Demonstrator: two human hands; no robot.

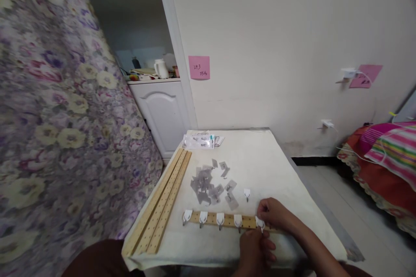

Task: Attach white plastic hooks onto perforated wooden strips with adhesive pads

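A light wooden strip (229, 220) with small holes lies across the near part of the table. Along it sit several white hooks (220, 220) with metal prongs. Over the rightmost white hook (259, 222), my right hand (274, 213) is closed, fingertips at its upper edge. From below, my left hand (254, 249) reaches the same spot with fingers curled; what its fingertips grip is hidden. One loose white hook (247, 193) lies farther back. Left of it is a scattered pile of greyish, clear-looking hook pieces (203, 181).
Long perforated wooden strips (164, 207) lie side by side along the left table edge. Clear packaging (199, 140) rests at the far end of the cloth-covered table (253, 151). A floral curtain (78, 130) hangs on the left; a bed (386, 156) stands right.
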